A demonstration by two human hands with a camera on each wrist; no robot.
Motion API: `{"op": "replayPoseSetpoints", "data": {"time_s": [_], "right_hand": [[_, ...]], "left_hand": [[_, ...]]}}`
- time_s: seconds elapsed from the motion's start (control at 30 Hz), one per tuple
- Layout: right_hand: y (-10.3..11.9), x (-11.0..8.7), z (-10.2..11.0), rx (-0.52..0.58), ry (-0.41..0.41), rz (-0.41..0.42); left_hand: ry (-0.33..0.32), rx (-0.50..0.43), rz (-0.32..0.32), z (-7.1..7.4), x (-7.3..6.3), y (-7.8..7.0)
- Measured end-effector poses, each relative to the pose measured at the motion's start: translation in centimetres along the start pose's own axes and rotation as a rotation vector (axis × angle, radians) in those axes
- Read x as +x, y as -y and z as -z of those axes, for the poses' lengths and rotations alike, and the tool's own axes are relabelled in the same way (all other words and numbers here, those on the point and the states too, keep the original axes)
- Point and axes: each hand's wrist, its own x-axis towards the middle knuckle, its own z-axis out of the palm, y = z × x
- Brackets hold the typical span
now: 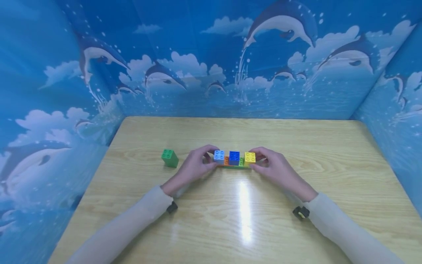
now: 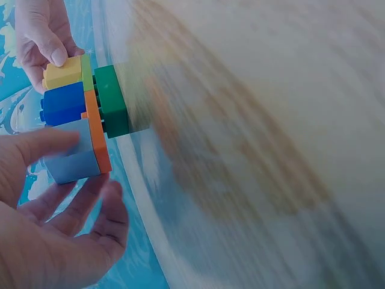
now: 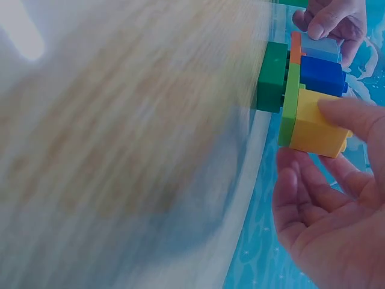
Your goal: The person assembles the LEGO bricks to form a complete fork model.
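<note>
A small structure of toy building bricks stands near the middle of the table, between the two hands. My left hand (image 1: 197, 163) pinches the light blue brick (image 1: 219, 157) at its left end, thumb in front and fingers behind. At the other end, my right hand (image 1: 275, 167) holds the yellow brick (image 1: 250, 159) between thumb and fingers. A dark blue brick (image 1: 234, 158) sits between those two. Beneath them run a thin orange piece (image 2: 99, 141) and a thin lime green piece (image 3: 289, 108), and a dark green brick (image 2: 113, 102) supports these from below at the centre.
A separate upright green brick block (image 1: 170, 158) stands left of my left hand. The wooden table (image 1: 204, 220) reaches back to a blue curtain (image 1: 197, 99) with printed dolphins, which also hangs along both sides. A bright reflection lies on the tabletop.
</note>
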Motion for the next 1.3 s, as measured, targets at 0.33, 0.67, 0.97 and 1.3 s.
{"op": "replayPoseSetpoints", "data": {"time_s": [0.33,0.67,0.97,1.3], "right_hand": [[1.2,1.5,-1.2,0.044,0.014,0.073],[1.7,2.5,-1.8,0.061,-0.015,0.072],[1.3,2.7,-2.3,0.060,-0.013,0.107],[1.2,2.9,-2.0,0.111,0.011,0.054]], "left_hand": [[0.029,-0.008,-0.164,-1.2,1.6,-0.3],[0.018,-0.120,-0.123,-2.2,2.4,-0.7],[0.006,-0.154,-0.084,-2.2,1.9,-0.4],[0.045,-0.264,-0.063,-2.1,2.6,-0.6]]}}
